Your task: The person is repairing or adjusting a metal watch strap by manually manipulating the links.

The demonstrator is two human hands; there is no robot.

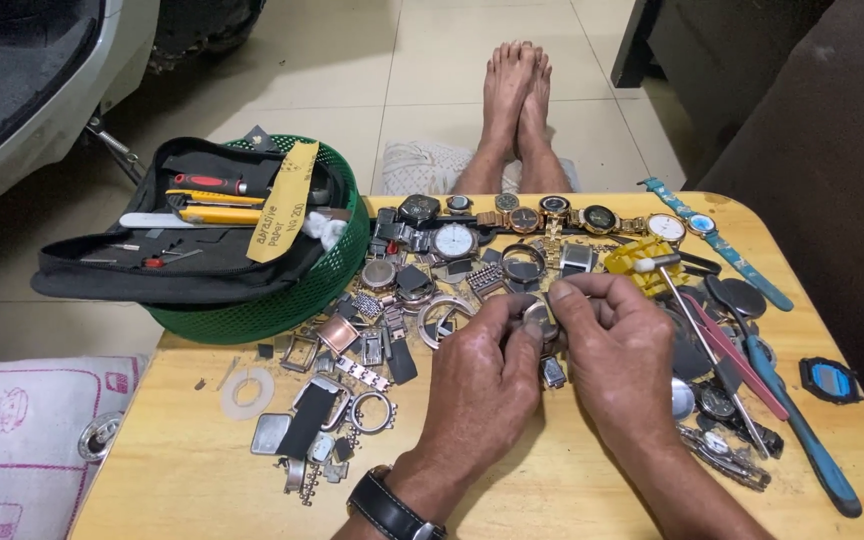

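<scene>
Both hands pinched on one small metal watch case above the wooden table [182,470].

I see my left hand [482,375] and right hand [607,350] gripping the watch case [540,318] together, just right of the green basket [282,310]. It looks mid-handling: loose cases, bands and whole watches lie unsorted around it, tools beside.

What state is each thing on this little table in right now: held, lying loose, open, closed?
Watch case: held between both hands.
Left hand: gripping the case.
Right hand: gripping the case.
Black tool pouch: open, resting in green basket.
Row of wristwatches: lying flat.
Blue-handled tool: lying untouched.
</scene>
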